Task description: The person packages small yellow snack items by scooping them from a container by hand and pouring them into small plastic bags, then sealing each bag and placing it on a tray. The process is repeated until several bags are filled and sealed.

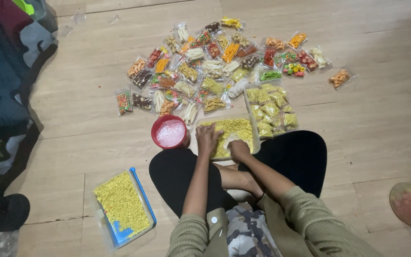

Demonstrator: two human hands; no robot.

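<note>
A: Hands?
B: Left hand [207, 138] fingers spread flat on the yellow snack mix in the clear tub [250, 124], on the floor at the knees. Right hand [239, 149] curled in the mix.
A: Pinching anything?
B: Can't tell.

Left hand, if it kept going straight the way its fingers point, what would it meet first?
Probably the small snack packets just beyond the clear tray of yellow snack that the left hand rests in; depth is unclear.
</note>
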